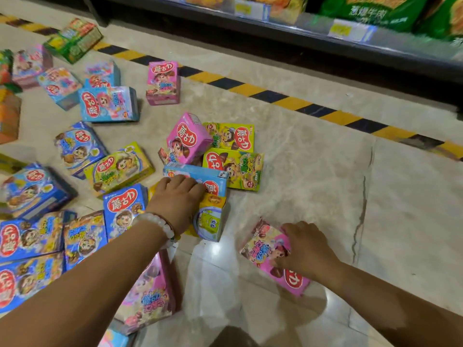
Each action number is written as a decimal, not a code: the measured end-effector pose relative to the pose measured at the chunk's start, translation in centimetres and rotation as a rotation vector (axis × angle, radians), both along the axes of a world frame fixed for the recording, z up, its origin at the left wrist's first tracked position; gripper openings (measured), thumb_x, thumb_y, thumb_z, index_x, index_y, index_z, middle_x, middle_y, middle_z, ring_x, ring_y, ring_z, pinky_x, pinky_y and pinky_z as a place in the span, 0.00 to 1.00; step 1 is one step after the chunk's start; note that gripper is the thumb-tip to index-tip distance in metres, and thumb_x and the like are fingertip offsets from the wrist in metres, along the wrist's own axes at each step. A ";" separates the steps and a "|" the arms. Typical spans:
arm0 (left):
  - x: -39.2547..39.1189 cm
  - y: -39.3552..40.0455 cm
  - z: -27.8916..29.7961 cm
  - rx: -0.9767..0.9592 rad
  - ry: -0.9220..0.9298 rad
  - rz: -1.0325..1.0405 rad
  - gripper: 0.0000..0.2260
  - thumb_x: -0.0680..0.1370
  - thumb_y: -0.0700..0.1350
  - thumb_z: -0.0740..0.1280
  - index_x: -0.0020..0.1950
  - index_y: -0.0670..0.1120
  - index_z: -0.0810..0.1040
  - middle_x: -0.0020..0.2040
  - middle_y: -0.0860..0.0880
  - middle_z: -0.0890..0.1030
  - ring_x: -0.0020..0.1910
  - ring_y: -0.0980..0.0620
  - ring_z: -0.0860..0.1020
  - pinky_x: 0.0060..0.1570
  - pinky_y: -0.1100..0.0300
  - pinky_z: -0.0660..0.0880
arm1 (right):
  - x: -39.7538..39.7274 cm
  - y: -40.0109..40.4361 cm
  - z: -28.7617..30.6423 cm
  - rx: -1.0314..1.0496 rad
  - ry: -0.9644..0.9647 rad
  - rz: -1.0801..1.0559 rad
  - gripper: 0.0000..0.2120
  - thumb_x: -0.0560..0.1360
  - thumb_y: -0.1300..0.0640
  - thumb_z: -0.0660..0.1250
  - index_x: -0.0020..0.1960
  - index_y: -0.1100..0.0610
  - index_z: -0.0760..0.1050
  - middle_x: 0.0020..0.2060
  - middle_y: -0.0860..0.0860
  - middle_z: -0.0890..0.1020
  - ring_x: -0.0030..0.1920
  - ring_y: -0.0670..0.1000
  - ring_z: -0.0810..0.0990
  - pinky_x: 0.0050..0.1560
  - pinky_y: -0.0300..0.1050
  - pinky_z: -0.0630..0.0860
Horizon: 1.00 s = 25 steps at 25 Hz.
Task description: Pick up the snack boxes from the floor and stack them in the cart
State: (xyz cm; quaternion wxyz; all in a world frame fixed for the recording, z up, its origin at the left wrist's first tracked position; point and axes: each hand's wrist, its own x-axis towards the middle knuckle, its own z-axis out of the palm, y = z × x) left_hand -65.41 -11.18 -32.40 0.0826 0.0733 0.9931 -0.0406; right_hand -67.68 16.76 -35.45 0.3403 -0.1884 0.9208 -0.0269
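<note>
Several snack boxes in pink, blue, green and yellow lie scattered over the tiled floor. My left hand (176, 200), with a white bead bracelet on its wrist, grips a light-blue box (213, 180) that lies on top of a yellow box (210, 222). My right hand (307, 247) grips a pink box (265, 249) lying flat on the floor at the lower right. A tilted pink box (186, 139) and two green boxes (234, 166) lie just beyond the left hand. No cart is in view.
A store shelf (313, 33) with green snack bags and price tags runs along the top. A yellow-and-black tape stripe (273, 96) crosses the floor in front of it. More blue boxes (30, 236) crowd the left side. Bare tile lies on the right.
</note>
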 end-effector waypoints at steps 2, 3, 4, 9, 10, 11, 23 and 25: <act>0.3 0.1 0.3 0.035 -0.096 0.046 0.31 0.62 0.46 0.77 0.63 0.40 0.74 0.54 0.41 0.80 0.55 0.39 0.78 0.57 0.44 0.70 | -0.1 0.4 0.7 -0.130 -0.084 -0.064 0.22 0.67 0.40 0.69 0.53 0.51 0.72 0.51 0.50 0.77 0.56 0.53 0.74 0.51 0.44 0.68; 0.5 0.1 0.6 0.073 -0.135 0.086 0.30 0.67 0.46 0.75 0.66 0.40 0.71 0.58 0.41 0.78 0.58 0.39 0.76 0.61 0.46 0.66 | -0.2 0.6 1.7 -0.243 -0.167 -0.168 0.17 0.68 0.45 0.71 0.51 0.54 0.75 0.48 0.50 0.80 0.53 0.53 0.78 0.50 0.45 0.72; 0.6 -0.1 1.1 0.148 -0.150 0.133 0.28 0.69 0.46 0.73 0.66 0.41 0.70 0.58 0.41 0.78 0.59 0.38 0.75 0.61 0.47 0.65 | -0.5 0.8 2.9 -0.363 -0.271 -0.299 0.13 0.70 0.52 0.72 0.51 0.56 0.77 0.47 0.51 0.83 0.49 0.53 0.81 0.50 0.47 0.76; 0.2 -1.4 8.3 0.696 -0.100 0.606 0.24 0.66 0.41 0.78 0.53 0.45 0.67 0.40 0.51 0.72 0.44 0.45 0.73 0.39 0.57 0.64 | -2.1 1.6 12.1 -0.723 -0.454 -0.736 0.10 0.72 0.66 0.69 0.53 0.58 0.77 0.44 0.55 0.85 0.43 0.56 0.84 0.47 0.53 0.80; 0.3 -1.7 11.0 0.747 -0.077 0.670 0.24 0.66 0.41 0.78 0.51 0.46 0.66 0.39 0.53 0.71 0.42 0.47 0.72 0.37 0.58 0.62 | -2.3 1.5 14.8 -0.787 -0.432 -0.806 0.09 0.72 0.65 0.69 0.52 0.59 0.77 0.42 0.55 0.85 0.41 0.55 0.85 0.44 0.50 0.81; 0.8 -1.9 14.0 0.741 -0.079 0.717 0.24 0.66 0.42 0.78 0.51 0.46 0.65 0.39 0.52 0.71 0.42 0.48 0.71 0.37 0.59 0.61 | -2.2 1.4 17.7 -0.842 -0.409 -0.875 0.08 0.72 0.64 0.68 0.51 0.59 0.77 0.41 0.54 0.86 0.39 0.54 0.85 0.41 0.46 0.81; 7.5 2.4 56.1 1.089 -0.028 0.990 0.33 0.59 0.63 0.78 0.53 0.43 0.77 0.45 0.47 0.83 0.42 0.49 0.81 0.46 0.51 0.78 | 3.2 5.3 61.1 -1.173 -0.322 -1.070 0.14 0.68 0.57 0.68 0.52 0.59 0.79 0.43 0.55 0.85 0.40 0.53 0.84 0.41 0.45 0.81; 8.8 5.1 62.3 1.208 -0.026 1.000 0.36 0.58 0.59 0.80 0.56 0.38 0.76 0.45 0.45 0.83 0.41 0.49 0.80 0.44 0.54 0.78 | 4.7 7.0 67.4 -1.194 -0.324 -1.065 0.10 0.69 0.57 0.69 0.49 0.57 0.79 0.41 0.54 0.86 0.38 0.51 0.84 0.41 0.45 0.80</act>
